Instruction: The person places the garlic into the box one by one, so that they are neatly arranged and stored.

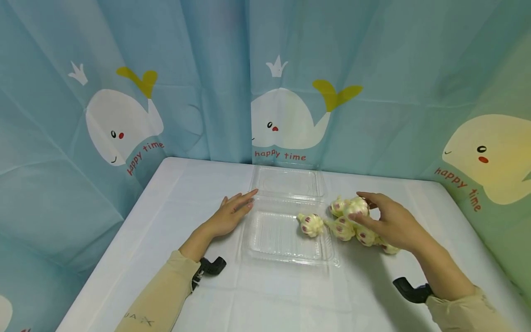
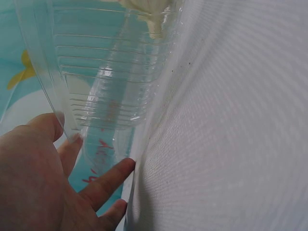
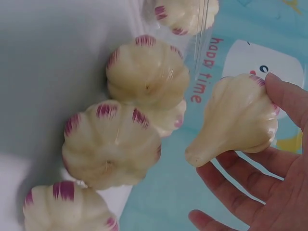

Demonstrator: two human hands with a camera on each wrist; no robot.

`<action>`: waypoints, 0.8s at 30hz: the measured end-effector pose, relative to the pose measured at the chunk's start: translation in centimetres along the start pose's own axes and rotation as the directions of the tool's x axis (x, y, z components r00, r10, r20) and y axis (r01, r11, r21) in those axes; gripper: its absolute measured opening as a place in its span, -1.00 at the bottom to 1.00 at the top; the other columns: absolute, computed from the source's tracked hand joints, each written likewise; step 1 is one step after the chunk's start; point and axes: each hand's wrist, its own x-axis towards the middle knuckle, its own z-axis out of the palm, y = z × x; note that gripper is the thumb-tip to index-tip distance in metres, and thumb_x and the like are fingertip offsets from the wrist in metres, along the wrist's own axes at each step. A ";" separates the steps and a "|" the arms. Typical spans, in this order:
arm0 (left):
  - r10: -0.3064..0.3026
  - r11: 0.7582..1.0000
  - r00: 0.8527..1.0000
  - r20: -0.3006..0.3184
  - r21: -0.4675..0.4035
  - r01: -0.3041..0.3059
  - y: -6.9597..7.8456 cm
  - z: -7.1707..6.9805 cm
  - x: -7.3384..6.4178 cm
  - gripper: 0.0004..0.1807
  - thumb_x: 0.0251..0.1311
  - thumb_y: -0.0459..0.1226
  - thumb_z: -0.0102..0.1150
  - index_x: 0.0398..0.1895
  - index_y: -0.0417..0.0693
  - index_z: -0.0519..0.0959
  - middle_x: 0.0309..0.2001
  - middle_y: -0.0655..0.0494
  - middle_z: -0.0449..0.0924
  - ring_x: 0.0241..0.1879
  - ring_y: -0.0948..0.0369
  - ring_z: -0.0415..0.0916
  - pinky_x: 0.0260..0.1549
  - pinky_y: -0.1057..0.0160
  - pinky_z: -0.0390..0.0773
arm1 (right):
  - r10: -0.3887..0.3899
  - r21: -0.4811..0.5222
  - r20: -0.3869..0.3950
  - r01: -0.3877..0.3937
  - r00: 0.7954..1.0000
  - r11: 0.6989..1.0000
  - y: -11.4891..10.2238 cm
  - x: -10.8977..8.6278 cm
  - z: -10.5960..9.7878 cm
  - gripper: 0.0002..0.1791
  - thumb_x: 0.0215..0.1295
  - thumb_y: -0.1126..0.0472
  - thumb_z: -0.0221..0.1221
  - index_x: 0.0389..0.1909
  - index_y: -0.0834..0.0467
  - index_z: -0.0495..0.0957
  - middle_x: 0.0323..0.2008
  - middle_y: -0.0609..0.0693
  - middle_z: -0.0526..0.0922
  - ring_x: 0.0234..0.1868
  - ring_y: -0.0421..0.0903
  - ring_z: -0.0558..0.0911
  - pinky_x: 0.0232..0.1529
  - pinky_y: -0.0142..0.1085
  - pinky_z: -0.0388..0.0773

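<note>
A clear plastic clamshell box (image 1: 269,237) lies opened on the table, its lid (image 1: 286,180) folded back toward the curtain. One garlic bulb (image 1: 312,226) with purple-streaked tips sits in the right part of the box base. My left hand (image 1: 227,217) is at the box's left side, fingers extended; in the left wrist view its thumb (image 2: 48,126) is right at the box rim. My right hand (image 1: 394,223) holds another garlic bulb (image 3: 243,113) between thumb and fingers, raised over the pile, its stem pointing away from the palm in the right wrist view.
Several more garlic bulbs (image 1: 343,229) lie clustered on the white table (image 1: 199,295) just right of the box. A blue curtain (image 1: 224,83) with printed whales hangs behind the table and along its sides. Black wrist mounts (image 1: 412,291) stick out from both forearms.
</note>
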 end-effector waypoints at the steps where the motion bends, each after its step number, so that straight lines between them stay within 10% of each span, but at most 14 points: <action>1: -0.001 1.000 1.000 0.001 -0.001 0.001 0.0 0.0 0.0 -0.45 0.56 0.26 -0.21 0.56 0.76 0.13 0.59 0.29 0.24 0.68 0.04 -0.12 0.61 -0.17 -0.52 | -0.002 -0.001 -0.002 0.002 1.000 1.000 -0.1 0.0 0.1 -0.20 0.45 -0.18 0.24 0.49 0.26 0.34 0.18 0.26 0.61 0.13 0.20 0.60 -0.05 0.09 0.58; 17: 0.013 1.000 1.000 0.002 0.011 -0.013 -0.1 -0.1 0.1 -0.44 0.57 0.24 -0.21 0.58 0.70 0.13 0.60 0.23 0.21 0.68 0.02 -0.12 0.61 -0.18 -0.52 | -0.016 0.006 0.004 0.016 1.000 1.000 -1.6 0.3 0.8 -0.26 0.42 -0.15 0.29 0.46 0.16 0.37 0.17 0.27 0.63 -0.27 -0.08 0.56 -0.30 -0.23 0.44; 24: 0.008 1.000 1.000 0.004 0.002 -0.008 -0.2 0.0 0.1 -0.44 0.56 0.25 -0.21 0.58 0.70 0.14 0.61 0.22 0.21 0.68 0.02 -0.12 0.61 -0.17 -0.53 | -0.039 0.014 -0.017 0.039 0.999 0.999 -2.1 0.3 1.1 -0.29 0.39 -0.13 0.33 0.42 0.14 0.41 0.15 0.21 0.66 -0.02 0.08 0.65 -0.20 -0.13 0.51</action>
